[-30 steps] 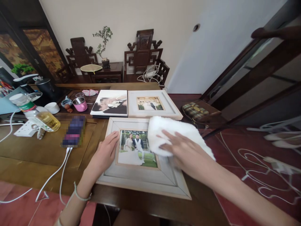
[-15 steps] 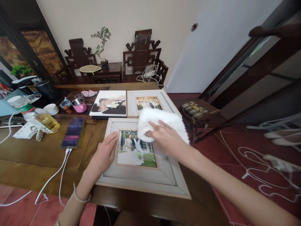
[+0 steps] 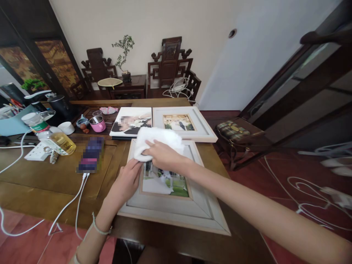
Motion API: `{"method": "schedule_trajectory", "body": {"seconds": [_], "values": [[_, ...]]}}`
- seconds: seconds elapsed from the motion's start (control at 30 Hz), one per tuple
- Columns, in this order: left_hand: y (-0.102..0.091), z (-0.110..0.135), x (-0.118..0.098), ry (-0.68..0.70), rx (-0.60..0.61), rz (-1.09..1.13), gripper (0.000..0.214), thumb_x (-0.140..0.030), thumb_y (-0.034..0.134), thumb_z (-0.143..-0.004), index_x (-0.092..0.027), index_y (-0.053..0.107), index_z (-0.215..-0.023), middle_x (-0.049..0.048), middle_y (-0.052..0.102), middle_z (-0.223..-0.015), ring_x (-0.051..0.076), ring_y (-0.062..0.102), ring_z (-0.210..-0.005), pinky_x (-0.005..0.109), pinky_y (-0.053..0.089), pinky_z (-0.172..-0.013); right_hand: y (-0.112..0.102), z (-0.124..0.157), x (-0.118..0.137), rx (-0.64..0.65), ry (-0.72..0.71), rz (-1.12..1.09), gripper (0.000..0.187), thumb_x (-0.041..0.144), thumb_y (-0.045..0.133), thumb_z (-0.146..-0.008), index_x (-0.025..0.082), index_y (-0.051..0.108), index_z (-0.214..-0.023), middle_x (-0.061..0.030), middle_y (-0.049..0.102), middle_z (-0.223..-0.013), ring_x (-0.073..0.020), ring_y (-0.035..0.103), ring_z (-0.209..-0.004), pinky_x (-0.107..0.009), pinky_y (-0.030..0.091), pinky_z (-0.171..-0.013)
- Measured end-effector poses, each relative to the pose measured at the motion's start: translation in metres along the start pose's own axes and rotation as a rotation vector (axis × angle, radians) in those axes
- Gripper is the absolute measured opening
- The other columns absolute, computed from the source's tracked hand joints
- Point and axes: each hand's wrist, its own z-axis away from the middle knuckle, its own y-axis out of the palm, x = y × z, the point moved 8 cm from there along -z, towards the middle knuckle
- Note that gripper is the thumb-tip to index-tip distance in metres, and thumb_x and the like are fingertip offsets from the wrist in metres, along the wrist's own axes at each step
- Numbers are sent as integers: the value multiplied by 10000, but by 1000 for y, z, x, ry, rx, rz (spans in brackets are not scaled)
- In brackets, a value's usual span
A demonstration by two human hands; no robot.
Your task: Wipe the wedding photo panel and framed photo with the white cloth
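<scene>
A white cloth (image 3: 162,138), soft and folded, lies under my right hand (image 3: 162,156), which grips it against the upper left part of a picture frame (image 3: 170,211). The frame is pale with a wood-toned edge and lies flat at the table's near edge. Its photo (image 3: 165,181) of two people outdoors is partly covered by the cloth and my right arm. My left hand (image 3: 127,183) rests on the frame's left side, fingers stretched out, its fingertips close to the cloth.
Behind lie a second picture frame (image 3: 203,126) and a photo panel (image 3: 117,129). To the left are a phone (image 3: 90,156) with white cables, a tipped bottle (image 3: 59,141), a power strip (image 3: 37,152) and a pink cup (image 3: 98,124). A plaid bag (image 3: 232,131) sits right of the table.
My right hand has slid the cloth leftward across the frame's top, from the right of the photo to its upper left corner. My left hand stays on the frame. The view has shifted slightly.
</scene>
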Motion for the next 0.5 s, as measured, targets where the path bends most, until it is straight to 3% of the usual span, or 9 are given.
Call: {"method": "schedule_trajectory", "body": {"seconds": [0.07, 0.17, 0.37, 0.43, 0.5], "values": [[-2, -1, -1, 6, -6, 4, 377, -142, 373, -954, -204, 498, -1305, 122, 538, -1312, 260, 482, -1255, 473, 407, -1038, 0, -9, 7, 0, -23, 7, 612, -65, 428, -645, 155, 647, -1172, -132, 600, -1287, -241, 394, -1327, -398, 291, -1090], [-1, -1, 0, 10, -9, 18, 386, -136, 370, -952, -193, 490, -1314, 125, 492, -1375, 257, 433, -1306, 472, 391, -1057, -2, 2, -3, 12, 12, 22, 606, -73, 431, -628, 161, 671, -1132, -134, 614, -1267, -248, 398, -1324, -421, 307, -1086], [4, 2, 7, -31, -16, 19, 422, -126, 361, -951, -177, 437, -1363, 118, 441, -1436, 231, 381, -1350, 472, 357, -1087, -8, 78, -66, 25, 190, 89, 594, -103, 371, -609, 153, 710, -1024, -163, 582, -1292, -316, 483, -1251, -552, 387, -1016], [4, 3, 7, -29, -23, 26, 420, -124, 359, -952, -180, 445, -1359, 114, 446, -1433, 229, 386, -1348, 464, 353, -1092, -7, 106, -71, 13, 203, 108, 589, -107, 370, -586, 138, 712, -999, -181, 516, -1354, -336, 438, -1281, -575, 377, -1019], [5, 2, 7, -26, -23, 31, 420, -121, 354, -952, -183, 455, -1355, 108, 449, -1432, 227, 387, -1348, 452, 350, -1097, -3, 133, -57, -10, 160, 90, 563, -85, 390, -562, 169, 723, -938, -146, 498, -1378, -332, 375, -1319, -587, 359, -1034]]}}
